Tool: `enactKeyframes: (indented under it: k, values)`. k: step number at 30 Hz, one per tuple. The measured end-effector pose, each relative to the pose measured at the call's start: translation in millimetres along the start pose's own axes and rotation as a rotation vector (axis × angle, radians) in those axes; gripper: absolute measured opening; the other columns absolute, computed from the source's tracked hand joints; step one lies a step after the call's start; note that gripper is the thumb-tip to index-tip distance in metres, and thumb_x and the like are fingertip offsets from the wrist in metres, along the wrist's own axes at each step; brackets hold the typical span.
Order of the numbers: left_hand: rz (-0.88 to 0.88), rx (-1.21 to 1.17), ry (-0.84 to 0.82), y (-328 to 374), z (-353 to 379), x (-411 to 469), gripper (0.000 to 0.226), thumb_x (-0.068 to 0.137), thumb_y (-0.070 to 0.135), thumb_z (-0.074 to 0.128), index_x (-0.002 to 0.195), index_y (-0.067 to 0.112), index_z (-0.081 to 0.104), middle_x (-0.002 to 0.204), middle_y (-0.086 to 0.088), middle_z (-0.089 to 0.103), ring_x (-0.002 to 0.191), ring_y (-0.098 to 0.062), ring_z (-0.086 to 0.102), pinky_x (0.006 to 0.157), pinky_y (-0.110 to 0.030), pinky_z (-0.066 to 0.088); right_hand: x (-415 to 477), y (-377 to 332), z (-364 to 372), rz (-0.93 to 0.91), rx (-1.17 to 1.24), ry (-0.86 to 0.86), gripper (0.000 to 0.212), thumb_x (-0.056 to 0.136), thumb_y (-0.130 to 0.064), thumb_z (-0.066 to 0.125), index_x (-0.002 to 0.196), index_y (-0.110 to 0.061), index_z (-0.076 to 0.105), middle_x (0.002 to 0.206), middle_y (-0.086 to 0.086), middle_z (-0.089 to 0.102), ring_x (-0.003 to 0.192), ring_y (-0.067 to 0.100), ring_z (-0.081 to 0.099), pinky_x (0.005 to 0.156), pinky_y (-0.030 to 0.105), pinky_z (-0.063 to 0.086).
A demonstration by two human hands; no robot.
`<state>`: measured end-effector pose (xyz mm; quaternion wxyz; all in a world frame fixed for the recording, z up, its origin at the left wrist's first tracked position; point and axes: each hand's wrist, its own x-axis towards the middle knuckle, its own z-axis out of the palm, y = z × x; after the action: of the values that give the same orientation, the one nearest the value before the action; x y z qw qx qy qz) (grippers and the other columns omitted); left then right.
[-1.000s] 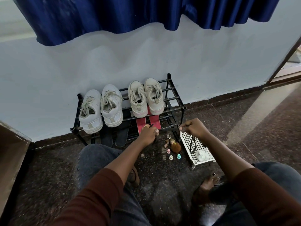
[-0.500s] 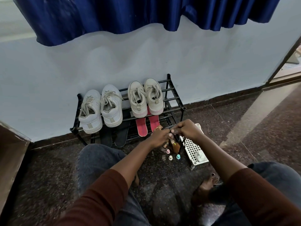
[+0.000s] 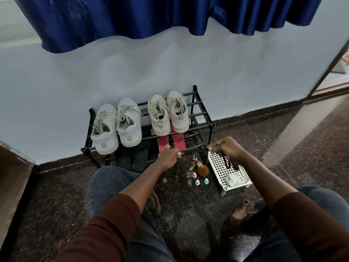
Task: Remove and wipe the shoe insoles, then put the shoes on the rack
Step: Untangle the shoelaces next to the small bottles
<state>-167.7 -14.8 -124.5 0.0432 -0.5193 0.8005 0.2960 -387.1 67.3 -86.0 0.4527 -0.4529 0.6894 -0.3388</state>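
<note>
Two pairs of sneakers stand on the top tier of a black rack [image 3: 202, 118]: a white pair [image 3: 117, 125] at the left and a beige pair [image 3: 168, 110] at the right. Two red insoles [image 3: 179, 141] lie on the lower tier under the beige pair, and two dark insoles [image 3: 132, 157] under the white pair. My left hand [image 3: 168, 156] and my right hand [image 3: 226, 148] each pinch one end of a thin black strap [image 3: 192, 150], stretched taut between them in front of the rack. The strap's loose end hangs over a white basket.
A white perforated basket [image 3: 222, 169] stands on the dark speckled floor at the rack's right, holding a clear lump. A brown furry brush [image 3: 203, 170] and three small caps [image 3: 197, 181] lie beside it. My knees and feet fill the foreground. A brown box [image 3: 13, 178] stands left.
My hands came together at the strap half a second ago and have now drawn apart, pulling it taut. The shoes and insoles have not moved.
</note>
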Motion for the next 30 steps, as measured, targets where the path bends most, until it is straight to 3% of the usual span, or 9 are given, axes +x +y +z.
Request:
enactKeyframes:
  k: [5,10,12,15,20,22,25,28,30]
  values:
    - [-0.025,0.018,-0.002,-5.3,1.6,-0.2,0.033,0.103,0.026,0.032,0.123,0.015,0.057,0.142,-0.019,0.030,0.135,-0.038,0.025,0.102,-0.044,0.028,0.2,-4.4,-0.2,-0.032,0.003,-0.016,0.015,0.082,0.000,0.065,0.095,0.006,0.068,0.050,-0.010,0.064,0.043,-0.006,0.051,0.047,0.007,0.039]
    - [0.175,-0.171,-0.051,15.8,3.4,-6.0,0.038,0.103,0.030,0.037,0.140,0.028,0.045,0.154,-0.025,0.009,0.144,-0.038,0.005,0.115,-0.048,0.014,2.5,-10.4,13.7,-0.097,-0.002,-0.064,0.007,0.080,-0.005,0.068,0.085,-0.006,0.073,0.082,0.010,0.072,0.073,0.011,0.065,0.074,0.023,0.050]
    - [0.225,-0.182,-0.070,27.1,5.6,-6.6,0.040,0.102,0.032,0.039,0.141,0.028,0.043,0.154,-0.026,0.010,0.144,-0.038,0.006,0.115,-0.049,0.014,3.7,-12.2,20.1,-0.116,-0.016,-0.089,0.008,0.080,-0.006,0.068,0.086,-0.005,0.073,0.086,0.014,0.072,0.077,0.016,0.066,0.077,0.023,0.051]
    - [0.246,-0.208,-0.072,38.4,8.9,-6.1,0.039,0.101,0.030,0.041,0.137,0.015,0.048,0.149,-0.028,0.017,0.142,-0.037,0.014,0.112,-0.043,0.020,4.4,-15.1,24.8,-0.113,-0.024,-0.082,0.011,0.079,-0.006,0.070,0.089,-0.003,0.073,0.088,0.015,0.072,0.079,0.020,0.067,0.076,0.022,0.052]
    - [0.231,-0.197,-0.080,37.5,16.0,-3.0,0.029,0.102,0.025,0.039,0.109,0.003,0.058,0.131,-0.027,0.035,0.126,-0.038,0.034,0.102,-0.039,0.034,2.3,-13.6,21.7,-0.113,-0.004,-0.100,0.009,0.078,-0.005,0.070,0.086,-0.005,0.073,0.087,0.016,0.072,0.085,0.028,0.068,0.085,0.035,0.052]
    - [0.209,-0.173,-0.062,34.8,17.6,-0.5,0.030,0.102,0.025,0.038,0.106,0.002,0.057,0.133,-0.030,0.034,0.128,-0.040,0.033,0.103,-0.043,0.033,-0.8,-14.1,18.6,-0.106,-0.009,-0.121,0.014,0.078,-0.004,0.070,0.091,-0.002,0.072,0.089,0.015,0.072,0.083,0.021,0.068,0.081,0.027,0.053]
    - [0.175,-0.187,-0.037,27.6,15.0,-0.4,0.032,0.103,0.024,0.036,0.105,-0.001,0.056,0.137,-0.032,0.033,0.135,-0.039,0.027,0.100,-0.039,0.032,-7.3,-16.3,10.3,-0.095,-0.060,-0.154,0.018,0.079,-0.001,0.067,0.097,0.000,0.070,0.076,0.006,0.070,0.059,0.004,0.061,0.057,0.012,0.045]
    - [0.155,-0.236,0.005,18.3,11.4,-2.5,0.032,0.103,0.021,0.036,0.103,-0.001,0.059,0.125,-0.028,0.041,0.126,-0.036,0.037,0.091,-0.032,0.033,-6.8,-15.2,0.3,-0.074,-0.076,-0.161,0.016,0.082,0.003,0.062,0.096,0.001,0.070,0.060,0.001,0.064,0.049,0.009,0.049,0.050,0.018,0.040]
    - [0.142,-0.243,0.014,11.0,10.8,-2.3,0.033,0.103,0.021,0.036,0.102,-0.001,0.060,0.123,-0.028,0.042,0.120,-0.037,0.041,0.091,-0.031,0.034,-6.7,-16.1,-4.5,-0.057,-0.094,-0.162,0.016,0.084,0.004,0.058,0.086,-0.002,0.072,0.066,0.012,0.065,0.052,0.014,0.048,0.050,0.021,0.044]
